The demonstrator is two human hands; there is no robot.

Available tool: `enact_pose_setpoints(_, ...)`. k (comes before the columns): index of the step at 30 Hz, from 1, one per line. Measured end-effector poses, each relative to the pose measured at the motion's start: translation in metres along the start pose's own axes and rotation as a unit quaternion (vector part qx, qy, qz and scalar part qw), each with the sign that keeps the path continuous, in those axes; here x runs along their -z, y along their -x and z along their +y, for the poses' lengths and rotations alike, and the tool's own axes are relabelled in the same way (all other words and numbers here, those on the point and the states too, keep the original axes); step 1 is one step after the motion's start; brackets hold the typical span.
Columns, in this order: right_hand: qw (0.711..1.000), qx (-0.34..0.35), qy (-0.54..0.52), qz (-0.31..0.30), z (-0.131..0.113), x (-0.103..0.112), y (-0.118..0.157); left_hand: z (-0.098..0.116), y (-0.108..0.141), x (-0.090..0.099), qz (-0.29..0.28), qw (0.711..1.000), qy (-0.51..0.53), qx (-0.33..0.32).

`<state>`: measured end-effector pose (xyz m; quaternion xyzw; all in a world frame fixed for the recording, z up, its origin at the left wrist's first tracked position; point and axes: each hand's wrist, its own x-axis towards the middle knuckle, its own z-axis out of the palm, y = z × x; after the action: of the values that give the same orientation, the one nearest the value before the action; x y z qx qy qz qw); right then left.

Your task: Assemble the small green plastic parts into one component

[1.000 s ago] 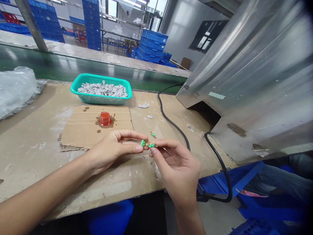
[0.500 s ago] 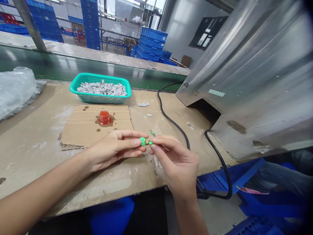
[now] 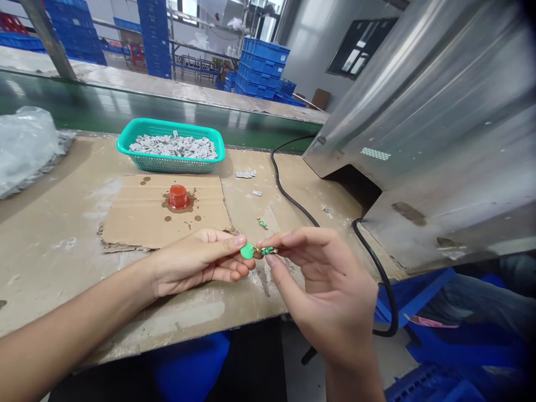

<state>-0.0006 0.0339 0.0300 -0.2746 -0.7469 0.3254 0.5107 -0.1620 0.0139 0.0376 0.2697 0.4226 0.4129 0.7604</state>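
My left hand (image 3: 196, 263) and my right hand (image 3: 326, 285) meet above the bench, fingertips close together. Between the left thumb and fingers is a round green piece (image 3: 247, 251). My right fingertips pinch a small green-and-yellow part (image 3: 268, 251) just beside it; the two look joined, though the fingers partly hide the link. A similar small green part (image 3: 262, 224) lies on the bench above my hands. Farther back, a red cap (image 3: 178, 197) stands on a stained cardboard sheet (image 3: 134, 220).
A teal mesh basket (image 3: 167, 163) full of small grey parts stands behind the cardboard, with a few loose grey parts (image 3: 245, 174) beside it. A black cable (image 3: 293, 202) runs along a steel machine housing (image 3: 419, 128) at right. A plastic bag (image 3: 25, 151) lies at left.
My right hand has shifted right and lower in view, and the held pieces have turned slightly. The whole scene has also moved a little as my head moved.
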Motion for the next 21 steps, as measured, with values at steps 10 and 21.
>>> enact_pose_setpoints(10,0.999,-0.004,0.022,-0.028,-0.001,0.001,0.001,-0.001,0.001,-0.001,0.009,1.0,-0.027,0.003)
enact_pose_setpoints(21,0.995,0.01,0.035,-0.092,-0.005,0.006,-0.008,0.002,0.004,0.001,0.024,0.999,-0.015,0.016)
